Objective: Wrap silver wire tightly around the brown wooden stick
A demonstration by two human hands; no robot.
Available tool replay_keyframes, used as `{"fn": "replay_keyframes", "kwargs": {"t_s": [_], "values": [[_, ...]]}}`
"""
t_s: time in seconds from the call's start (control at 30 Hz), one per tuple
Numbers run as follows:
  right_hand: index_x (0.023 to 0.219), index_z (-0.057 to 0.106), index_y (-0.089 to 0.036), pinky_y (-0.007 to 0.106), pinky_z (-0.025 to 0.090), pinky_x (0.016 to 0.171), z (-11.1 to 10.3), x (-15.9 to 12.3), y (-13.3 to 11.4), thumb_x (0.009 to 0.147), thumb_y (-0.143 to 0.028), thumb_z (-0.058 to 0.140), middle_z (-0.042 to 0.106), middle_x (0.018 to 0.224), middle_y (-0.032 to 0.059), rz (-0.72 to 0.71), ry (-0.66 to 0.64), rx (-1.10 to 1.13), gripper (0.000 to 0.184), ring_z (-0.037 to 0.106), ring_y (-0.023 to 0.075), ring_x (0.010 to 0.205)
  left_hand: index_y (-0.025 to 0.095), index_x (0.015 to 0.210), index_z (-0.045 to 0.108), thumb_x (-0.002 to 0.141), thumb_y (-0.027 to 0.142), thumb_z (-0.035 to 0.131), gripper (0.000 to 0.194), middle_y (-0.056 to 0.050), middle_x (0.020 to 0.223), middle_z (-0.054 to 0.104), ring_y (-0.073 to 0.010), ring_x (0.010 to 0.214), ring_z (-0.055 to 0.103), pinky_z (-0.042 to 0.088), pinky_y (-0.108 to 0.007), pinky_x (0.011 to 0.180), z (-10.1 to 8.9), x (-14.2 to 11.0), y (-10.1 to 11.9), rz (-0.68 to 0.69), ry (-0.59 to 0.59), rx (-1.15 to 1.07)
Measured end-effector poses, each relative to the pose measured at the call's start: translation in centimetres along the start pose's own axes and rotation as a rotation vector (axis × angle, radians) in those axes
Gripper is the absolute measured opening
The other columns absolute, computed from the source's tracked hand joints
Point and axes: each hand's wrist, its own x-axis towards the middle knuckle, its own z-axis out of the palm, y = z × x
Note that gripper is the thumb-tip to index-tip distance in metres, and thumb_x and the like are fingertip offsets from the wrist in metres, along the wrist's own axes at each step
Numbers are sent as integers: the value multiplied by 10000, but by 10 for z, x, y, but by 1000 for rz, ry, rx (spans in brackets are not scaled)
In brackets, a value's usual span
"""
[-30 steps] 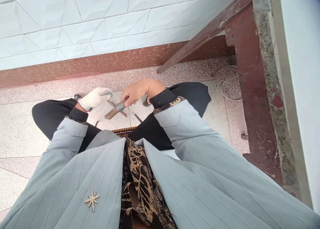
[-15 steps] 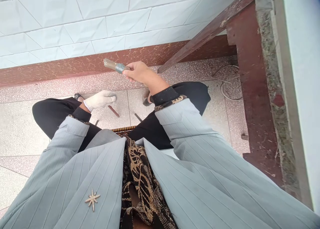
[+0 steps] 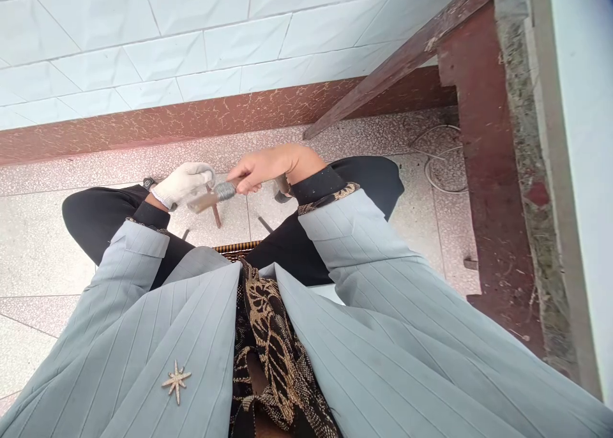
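Observation:
My right hand (image 3: 268,168), bare, is closed round the brown handle of a brush-like tool (image 3: 205,201). Grey wire is wound round the tool's middle, and its flat tan end points left and down. My left hand (image 3: 186,186) wears a white knitted glove. Its fingers are pinched on a thin reddish-brown stick (image 3: 217,216) that hangs down from them. The tan end lies across the stick in this view, just below the gloved fingers. Whether tool and stick touch, I cannot tell.
A white tiled wall (image 3: 158,52) with a reddish-brown base band (image 3: 186,113) stands ahead. At the right are a dark red wooden frame (image 3: 488,170), its slanting brace (image 3: 378,67) and a coiled pale cable (image 3: 431,170). A woven seat edge (image 3: 237,249) shows between my legs.
My right hand has come down with the brush-like tool, whose tan end has swung down beside the glove. My left hand has moved slightly up and left, and the stick now hangs more upright.

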Motion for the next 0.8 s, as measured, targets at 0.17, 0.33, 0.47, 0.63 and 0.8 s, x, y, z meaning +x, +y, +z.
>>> {"fn": "replay_keyframes", "kwargs": {"t_s": [0.17,0.33,0.47,0.63,0.8], "values": [[800,599,-170,230,429,600,-14,-20,2,1026,-264,592,619,764,15,-168,726,356,245,493,91,606,191,802,576,998,371,561,266,48,606,430,-89,531,357,330,-245,539,6,2,0,10,20,-82],[962,597,-228,320,526,699,-22,-8,17,1048,-463,501,694,943,104,-45,918,270,268,599,201,772,171,865,620,980,353,573,220,53,616,472,-89,533,403,389,-241,570,16,1,-1,-67,-159,14],[1011,597,-187,323,503,676,-27,9,31,1043,-437,492,677,949,126,64,987,191,273,579,193,737,158,881,660,971,412,570,284,49,607,478,-87,530,384,377,-237,554,15,-2,2,-15,-225,29],[1090,644,-181,340,464,700,-33,20,44,1054,-583,470,639,830,107,186,968,-54,440,598,239,812,163,859,670,949,479,581,340,32,610,499,-93,530,412,358,-234,519,12,-9,16,-21,-315,43],[975,691,-139,377,444,792,-31,19,43,962,-376,658,647,891,154,387,783,-402,239,602,304,968,171,844,641,962,451,587,308,13,647,530,-80,510,407,343,-230,498,4,-13,24,18,-122,-9]]}}
